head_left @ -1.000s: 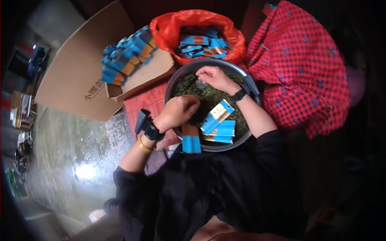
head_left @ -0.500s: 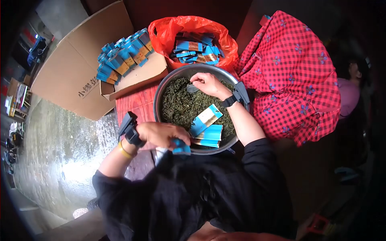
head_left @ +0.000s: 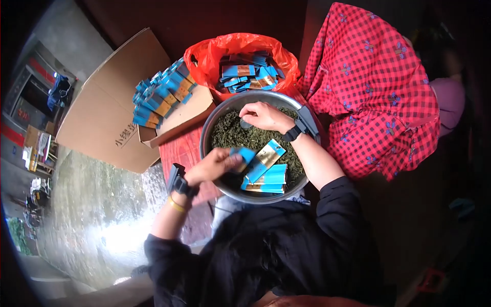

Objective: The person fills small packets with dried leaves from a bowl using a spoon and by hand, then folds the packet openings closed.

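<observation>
A round metal basin holds a heap of dark, curled dried leaves that look like tea. My left hand, above the basin's left side, is closed on a small blue packet, slightly blurred. Over the far part of the leaves, my right hand grips a small spoon; its bowl shows under my fingers and its handle is hidden. Several blue and gold packets lie on the leaves near the basin's front rim, one slanting above the others.
Behind the basin stands a red plastic bag with blue packets inside. An open cardboard box at the left carries rows of upright packets. Red wooden boards show beneath. A person in a red checked garment is at the right.
My left hand with the blue packet has moved from the basin's front edge up and over the leaves. My right hand stays over the far leaves with the spoon. The view has shifted slightly.
</observation>
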Tool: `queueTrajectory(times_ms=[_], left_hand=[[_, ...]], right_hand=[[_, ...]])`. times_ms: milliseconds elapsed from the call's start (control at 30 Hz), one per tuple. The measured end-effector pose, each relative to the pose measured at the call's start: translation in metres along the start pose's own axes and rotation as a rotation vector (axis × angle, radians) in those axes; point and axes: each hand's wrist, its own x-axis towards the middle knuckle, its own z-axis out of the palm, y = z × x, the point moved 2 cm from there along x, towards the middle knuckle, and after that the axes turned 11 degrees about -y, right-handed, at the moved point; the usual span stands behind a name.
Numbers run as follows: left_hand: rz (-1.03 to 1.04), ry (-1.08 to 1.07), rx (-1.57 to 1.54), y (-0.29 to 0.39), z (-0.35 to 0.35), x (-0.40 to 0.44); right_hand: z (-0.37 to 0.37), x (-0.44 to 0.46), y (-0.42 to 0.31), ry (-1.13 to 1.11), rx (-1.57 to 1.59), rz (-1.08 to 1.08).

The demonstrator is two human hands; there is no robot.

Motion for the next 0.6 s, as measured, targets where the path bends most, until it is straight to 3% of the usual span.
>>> queueTrajectory(times_ms=[33,100,200,233,267,333,467,533,600], left_hand=[[0.051,0.163,-0.117,0.004,-0.002,0.008],[0.005,0.269,-0.18,-0.007,-0.016,0.022],[0.054,0.378,-0.266,-0.01,-0.01,0.037],[0.037,0.388,-0.231,-0.012,-0.009,0.039],[0.028,0.39,-0.3,-0.014,-0.006,0.04],[0.025,0.41,-0.373,-0.007,-0.004,0.036],[0.152,0.415,-0.462,-0.005,-0.004,0.033],[0.153,0.325,-0.555,-0.001,-0.002,0.029],[0.165,0.329,-0.45,-0.013,-0.004,0.032]], right_hand=[[0.002,0.002,0.001,0.032,0.121,-0.058],[0.002,0.007,-0.003,-0.002,0.492,-0.162],[-0.005,0.002,-0.017,-0.189,0.663,-0.039],[-0.006,0.0,-0.023,-0.207,0.49,-0.08],[0.0,0.0,-0.022,-0.159,0.419,-0.281],[-0.002,-0.004,-0.026,-0.227,0.168,-0.192],[0.001,-0.008,-0.039,-0.105,0.257,-0.156],[0.003,-0.005,-0.039,-0.081,0.28,-0.246],[0.002,-0.003,-0.039,-0.072,0.321,-0.26]])
